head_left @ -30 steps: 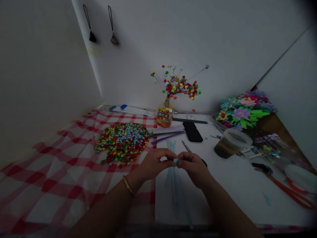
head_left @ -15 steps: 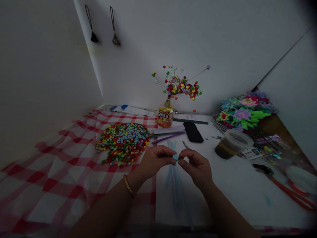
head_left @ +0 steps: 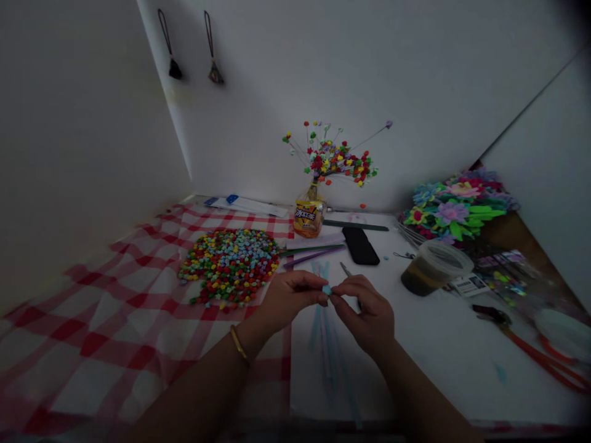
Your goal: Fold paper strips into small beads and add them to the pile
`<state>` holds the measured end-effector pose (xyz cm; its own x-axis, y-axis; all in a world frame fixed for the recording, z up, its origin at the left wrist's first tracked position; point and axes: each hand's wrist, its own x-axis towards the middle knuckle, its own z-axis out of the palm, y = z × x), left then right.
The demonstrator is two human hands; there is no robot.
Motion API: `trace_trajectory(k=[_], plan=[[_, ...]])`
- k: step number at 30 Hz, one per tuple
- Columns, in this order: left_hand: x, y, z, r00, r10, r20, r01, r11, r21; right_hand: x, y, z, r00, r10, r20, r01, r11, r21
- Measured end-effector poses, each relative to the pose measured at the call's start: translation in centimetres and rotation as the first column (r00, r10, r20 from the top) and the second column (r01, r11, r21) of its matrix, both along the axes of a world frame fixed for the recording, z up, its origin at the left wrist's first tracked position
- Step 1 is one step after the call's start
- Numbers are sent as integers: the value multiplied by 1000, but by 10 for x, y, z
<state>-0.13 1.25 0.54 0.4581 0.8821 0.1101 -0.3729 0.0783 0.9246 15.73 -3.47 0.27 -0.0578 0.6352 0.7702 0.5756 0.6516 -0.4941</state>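
Note:
Between my hands is a small light-blue folded paper star (head_left: 327, 290). My left hand (head_left: 295, 295) pinches it with thumb and forefinger. From the other side, the thumb and fingertips of my right hand (head_left: 364, 307) press on it as well. Under my hands, light-blue and pale purple paper strips (head_left: 323, 351) lie on the white board. Part of a pair of scissors (head_left: 345, 269) shows behind my right hand; the rest is mostly covered. To the left, a heap of colourful paper stars (head_left: 231, 264) rests on the red and white checked cloth (head_left: 138, 326).
A cut bottle (head_left: 308, 218) holding wired paper stars stands at the back. Near it are a black phone (head_left: 360, 246) and purple strips (head_left: 314, 256). On the right are a tub of dark liquid (head_left: 434, 267), fuzzy flowers (head_left: 455, 206) and orange-handled pliers (head_left: 517, 338).
My right hand's fingertips have closed in against the star, touching it where a small gap was before. My left hand stays almost in place.

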Motion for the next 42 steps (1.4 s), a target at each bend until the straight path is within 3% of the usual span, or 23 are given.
trace_trajectory(k=[10, 18, 31, 42], plan=[[1, 0, 1, 999, 21, -41, -21, 1000, 19, 0, 1, 2, 992, -65, 109, 52, 992, 116], [0, 1, -2, 999, -25, -47, 27, 999, 40, -1, -1, 0, 998, -37, 49, 40, 997, -70], [-2, 2, -2, 996, -46, -71, 50, 998, 47, -2, -1, 4, 999, -44, 31, 47, 995, -89], [-1, 2, -2, 996, -59, -65, 61, 998, 33, 0, 2, 1, 991, -53, 121, 49, 998, 41]])
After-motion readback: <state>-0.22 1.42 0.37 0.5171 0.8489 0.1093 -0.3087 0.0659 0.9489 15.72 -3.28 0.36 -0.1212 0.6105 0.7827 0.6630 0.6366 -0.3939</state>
